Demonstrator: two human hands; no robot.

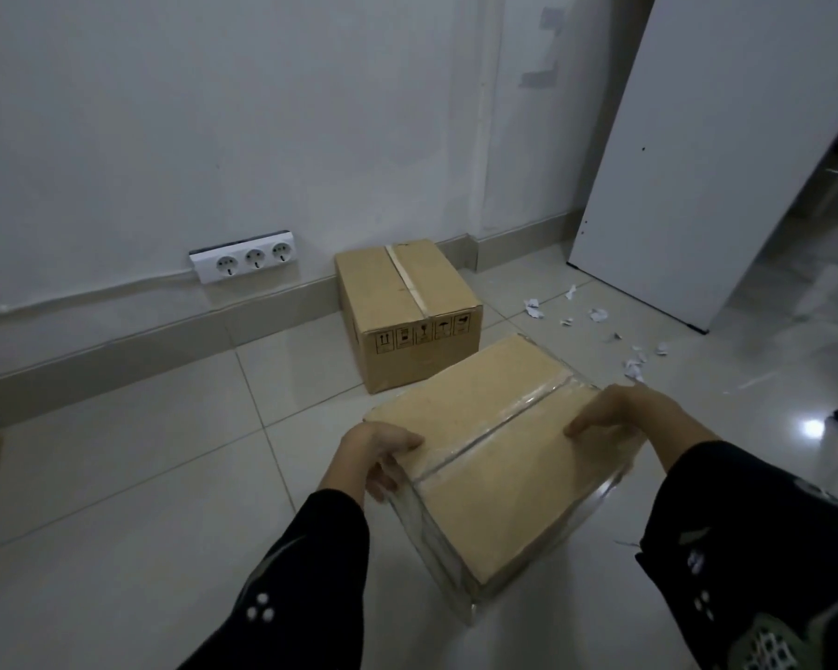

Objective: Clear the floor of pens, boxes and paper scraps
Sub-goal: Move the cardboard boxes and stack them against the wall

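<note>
Boxes come first: left hand (383, 456) and right hand (634, 418) clasp the taped box (494, 456) by opposite sides. Next it likely needs carrying off; 1 box (407, 311) by the wall and paper scraps (601, 326) remain on the floor (141, 476).

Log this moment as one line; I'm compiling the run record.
step: lifting box | left hand and right hand: gripping taped box | second box: by wall | paper scraps: on floor

I'm gripping a matt cardboard box (494, 456) wrapped in glossy clear tape; the far box (407, 311) is showing plain matt cardboard, and the floor tiles (165, 476) are shining smooth and glossy.
</note>
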